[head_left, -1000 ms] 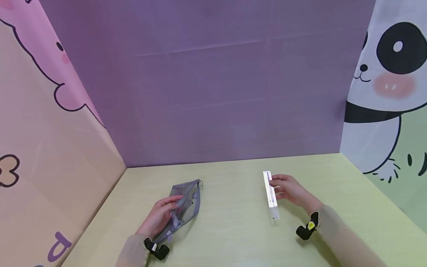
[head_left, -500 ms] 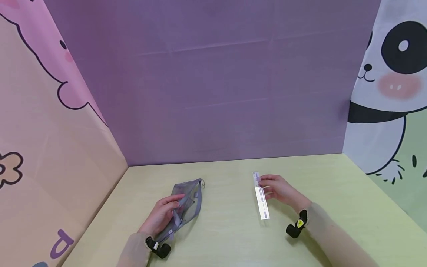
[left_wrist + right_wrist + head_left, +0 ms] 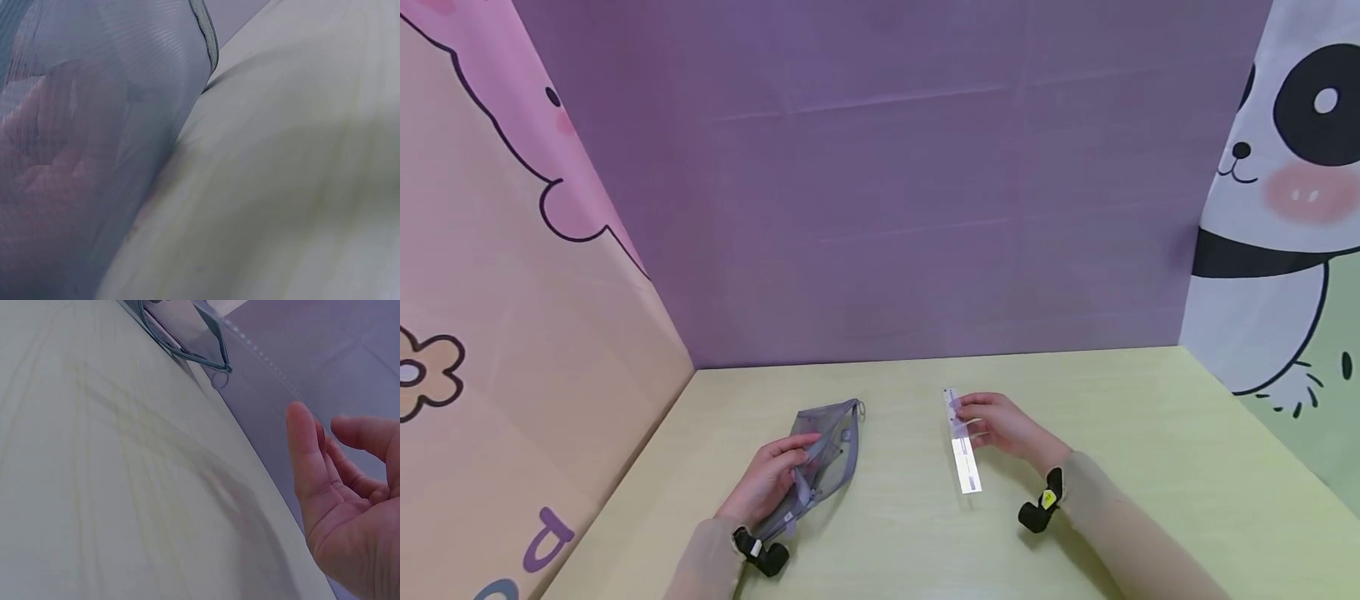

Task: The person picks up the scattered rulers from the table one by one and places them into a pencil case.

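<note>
In the head view my left hand [image 3: 767,479] holds a grey translucent mesh zip pouch [image 3: 826,417], its zipped mouth spread apart and facing right. Through the mesh the fingers show dimly in the left wrist view, where the pouch [image 3: 144,100] covers most of the left side. My right hand [image 3: 1007,425] pinches a clear plastic ruler [image 3: 966,467] near its far end, with light glaring off the lower part. Seen almost edge-on in the right wrist view, the ruler [image 3: 275,365] runs from the fingertips toward the pouch. A gap separates ruler and pouch in the head view.
The pale wooden table [image 3: 887,550] lies under both hands. A purple backdrop [image 3: 880,183] rises behind it. Printed cartoon panels stand at either side, with a panda [image 3: 1255,317] on the right one. Each wrist wears a small black camera.
My right hand has moved left with the ruler, closer to the pouch, and the ruler's glare has shifted. The left hand keeps its hold on the pouch. The head view has shifted slightly.
</note>
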Demonstrator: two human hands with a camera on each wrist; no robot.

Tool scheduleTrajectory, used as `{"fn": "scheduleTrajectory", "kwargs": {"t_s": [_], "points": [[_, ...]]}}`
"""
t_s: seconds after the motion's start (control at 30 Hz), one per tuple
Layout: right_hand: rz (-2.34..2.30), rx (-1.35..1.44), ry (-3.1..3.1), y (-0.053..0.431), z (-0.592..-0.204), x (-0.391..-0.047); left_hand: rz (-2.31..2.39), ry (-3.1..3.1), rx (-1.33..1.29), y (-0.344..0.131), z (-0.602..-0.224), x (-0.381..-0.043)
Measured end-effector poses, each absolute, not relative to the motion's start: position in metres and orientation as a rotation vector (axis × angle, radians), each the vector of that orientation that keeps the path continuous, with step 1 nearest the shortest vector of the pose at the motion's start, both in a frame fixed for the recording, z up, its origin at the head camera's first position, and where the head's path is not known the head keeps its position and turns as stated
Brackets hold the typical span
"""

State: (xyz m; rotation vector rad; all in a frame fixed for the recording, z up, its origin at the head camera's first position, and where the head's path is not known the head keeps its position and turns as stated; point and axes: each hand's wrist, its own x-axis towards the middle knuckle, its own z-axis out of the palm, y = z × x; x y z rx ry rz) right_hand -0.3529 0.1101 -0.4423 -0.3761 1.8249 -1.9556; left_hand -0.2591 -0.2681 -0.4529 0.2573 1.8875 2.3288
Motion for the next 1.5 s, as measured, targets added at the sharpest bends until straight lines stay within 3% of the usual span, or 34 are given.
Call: {"fn": "scheduleTrajectory", "kwargs": {"t_s": [1.5], "points": [[-1.878,-0.339,1.621,-0.017,-0.439,-0.350,2.318,1.935,0.298,-0.267,-0.450,-0.257]]}}
